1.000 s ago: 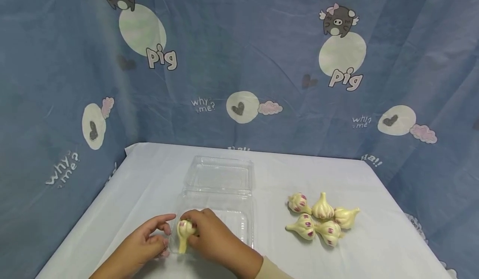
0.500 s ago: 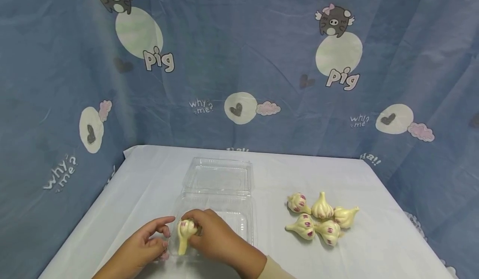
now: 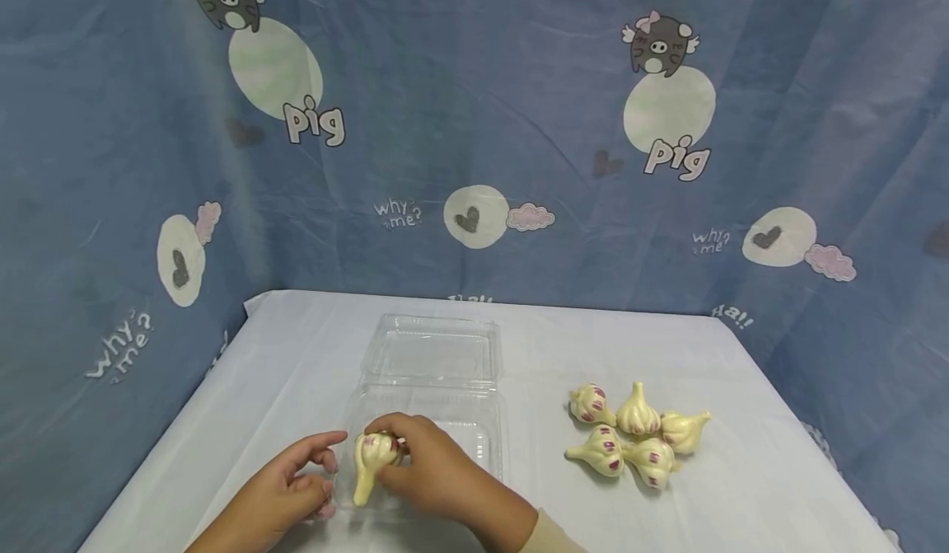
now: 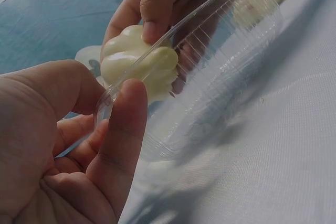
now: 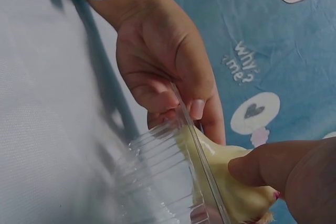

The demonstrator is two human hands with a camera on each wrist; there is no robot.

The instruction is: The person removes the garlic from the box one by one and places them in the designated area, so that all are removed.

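Note:
My right hand [image 3: 437, 470] grips a cream garlic bulb [image 3: 376, 452] with purple marks, over the left part of a clear plastic clamshell box [image 3: 502, 429]. The bulb's stem points toward me. At the box's near left corner, my left hand [image 3: 276, 487] pinches the thin rim [image 4: 113, 92] between thumb and fingers, as the left wrist view shows. From the right wrist, the garlic bulb [image 5: 236, 190] shows above the rim, with the right thumb [image 5: 252, 169] pressed on its side. The right hand and forearm cover part of the box floor.
Several more garlic bulbs [image 3: 638, 415] lie in a cluster on the white-covered table [image 3: 756, 470], right of the box. The box's lid [image 3: 433, 353] is folded back behind it. A blue patterned curtain [image 3: 415, 124] stands round the table's back and sides.
The garlic bulb in my right hand has shifted slightly right and tilted, its stem still toward me. My left hand stays at the box's corner.

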